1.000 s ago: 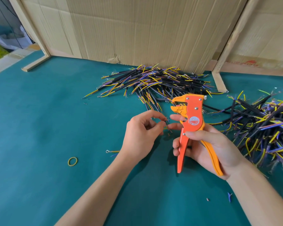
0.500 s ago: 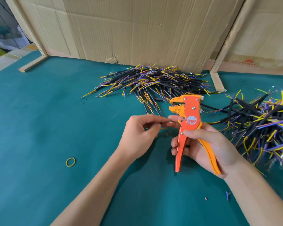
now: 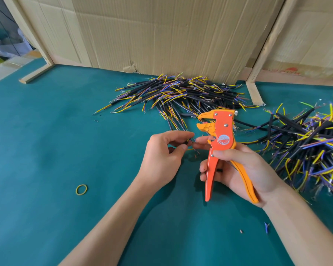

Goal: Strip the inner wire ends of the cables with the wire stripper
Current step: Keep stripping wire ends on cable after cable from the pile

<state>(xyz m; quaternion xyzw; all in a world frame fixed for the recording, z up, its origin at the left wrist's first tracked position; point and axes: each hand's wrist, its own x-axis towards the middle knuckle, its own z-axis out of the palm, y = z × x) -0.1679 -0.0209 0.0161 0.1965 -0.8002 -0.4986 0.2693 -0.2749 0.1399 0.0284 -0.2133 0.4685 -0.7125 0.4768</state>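
My left hand [image 3: 161, 156] pinched a cable [image 3: 190, 144] end; right hand [image 3: 244, 169] gripped the wire stripper [image 3: 222, 143], its jaws gaping toward nine o'clock.

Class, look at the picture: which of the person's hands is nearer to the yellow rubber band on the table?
Left. The left hand is up and to the right of the rubber band; the right hand, gripping the wire stripper, lies farther right.

Left hand [image 3: 161, 156] pinching a short cable [image 3: 189, 144] at its wire ends, right hand [image 3: 244, 169] gripping orange wire stripper [image 3: 219, 143] upright, jaws apart, forefinger touching the cable, cable piles [image 3: 181, 95] behind, yellow rubber band [image 3: 81, 189] on green mat [image 3: 56, 150].
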